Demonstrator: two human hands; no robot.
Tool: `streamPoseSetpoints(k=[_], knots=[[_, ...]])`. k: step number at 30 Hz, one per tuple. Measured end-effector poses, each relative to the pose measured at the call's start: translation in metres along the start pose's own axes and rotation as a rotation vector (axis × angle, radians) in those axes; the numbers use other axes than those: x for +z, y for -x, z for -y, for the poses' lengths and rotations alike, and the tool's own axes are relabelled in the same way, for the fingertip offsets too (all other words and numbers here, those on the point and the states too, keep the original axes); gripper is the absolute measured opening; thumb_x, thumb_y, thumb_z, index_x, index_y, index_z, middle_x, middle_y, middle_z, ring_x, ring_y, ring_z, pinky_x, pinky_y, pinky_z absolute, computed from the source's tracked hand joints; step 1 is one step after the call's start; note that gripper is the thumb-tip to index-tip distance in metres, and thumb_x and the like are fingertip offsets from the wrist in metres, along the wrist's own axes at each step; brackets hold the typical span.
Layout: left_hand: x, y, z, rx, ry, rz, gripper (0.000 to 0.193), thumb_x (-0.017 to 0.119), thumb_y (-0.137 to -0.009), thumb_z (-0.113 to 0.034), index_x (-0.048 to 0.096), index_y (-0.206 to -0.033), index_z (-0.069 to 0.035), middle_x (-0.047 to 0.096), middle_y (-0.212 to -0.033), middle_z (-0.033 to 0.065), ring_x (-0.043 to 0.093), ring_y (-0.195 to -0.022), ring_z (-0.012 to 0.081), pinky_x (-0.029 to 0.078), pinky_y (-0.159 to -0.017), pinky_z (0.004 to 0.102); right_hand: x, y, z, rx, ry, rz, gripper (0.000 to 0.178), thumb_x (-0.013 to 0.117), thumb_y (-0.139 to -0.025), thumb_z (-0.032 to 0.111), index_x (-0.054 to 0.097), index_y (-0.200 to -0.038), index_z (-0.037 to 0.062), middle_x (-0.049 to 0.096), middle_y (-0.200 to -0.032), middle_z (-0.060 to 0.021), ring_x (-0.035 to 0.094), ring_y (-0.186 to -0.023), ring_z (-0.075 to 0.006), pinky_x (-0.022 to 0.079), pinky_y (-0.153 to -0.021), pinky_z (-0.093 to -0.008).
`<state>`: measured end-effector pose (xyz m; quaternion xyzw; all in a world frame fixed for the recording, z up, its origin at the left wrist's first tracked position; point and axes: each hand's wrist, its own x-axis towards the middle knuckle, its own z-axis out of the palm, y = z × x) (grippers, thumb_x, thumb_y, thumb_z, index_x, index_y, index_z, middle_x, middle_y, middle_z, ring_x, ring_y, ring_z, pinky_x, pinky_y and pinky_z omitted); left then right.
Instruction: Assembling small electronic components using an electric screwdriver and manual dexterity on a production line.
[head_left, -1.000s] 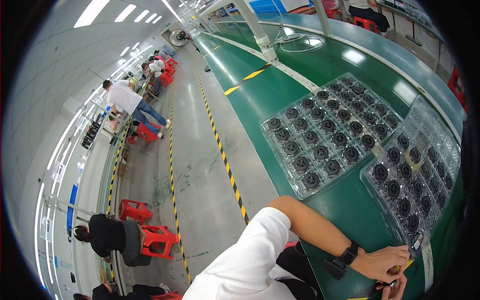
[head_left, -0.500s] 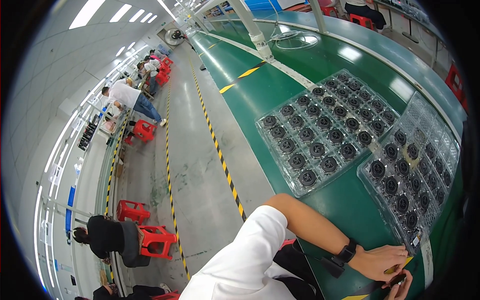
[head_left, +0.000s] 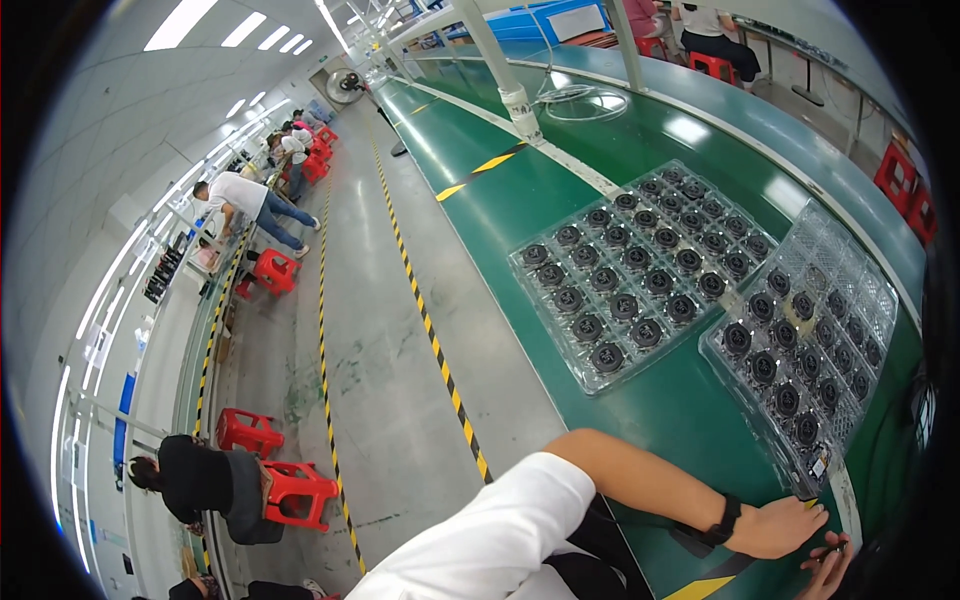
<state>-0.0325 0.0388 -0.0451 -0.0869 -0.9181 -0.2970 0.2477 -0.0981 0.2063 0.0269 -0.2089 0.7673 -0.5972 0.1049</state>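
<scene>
My left hand [head_left: 783, 527], a black band around its wrist, is low over the green bench at the lower right. Its fingers are curled; what they hold, if anything, is hidden. My right hand [head_left: 826, 568] is just below it at the picture's edge, partly cut off, its fingers closed around a small dark piece that I cannot make out. Just beyond my hands lies a clear plastic tray [head_left: 862, 268] with round black parts [head_left: 764, 367] in some of its pockets. To its left lies another clear tray [head_left: 598, 386], filled with similar round parts [head_left: 624, 307].
The green bench [head_left: 480, 225] runs away to the far left, with a white post [head_left: 497, 70] and a coil of pale cable [head_left: 585, 103] on it. Red stools [head_left: 298, 495] and several seated or standing people line the aisle at left. Yellow-black tape marks the floor.
My left hand has turned so its fingers show less. My right hand has shifted slightly right, and the dark round thing in its fingers shows less. The whole view has moved a little.
</scene>
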Motion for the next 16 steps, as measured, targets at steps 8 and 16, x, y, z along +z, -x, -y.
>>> streamPoseSetpoints(k=[8,16], knots=[[-0.007,-0.020,0.008,-0.245,0.467,0.182,0.028,0.057,-0.103,-0.020,0.051,-0.110,0.007,0.064,-0.089,0.0179,0.069,-0.076,0.0329,0.056,-0.066,0.0410,0.001,-0.002,-0.011,-0.227,0.233,0.091,0.033,0.066,-0.105,0.019,0.064,-0.129,-0.0034,0.070,-0.114,-0.0177,0.068,-0.094,-0.0263,0.056,-0.081,-0.0344],[-0.033,0.003,0.008,-0.419,1.370,0.317,0.054,0.069,-0.099,-0.044,0.045,-0.116,0.002,0.072,-0.104,0.0224,0.075,-0.085,0.0347,0.061,-0.074,0.0460,-0.009,-0.008,-0.040,-0.309,0.358,0.349,0.066,0.064,-0.100,0.037,0.047,-0.155,0.0043,0.053,-0.138,-0.0142,0.055,-0.121,-0.0241,0.041,-0.110,-0.0449]])
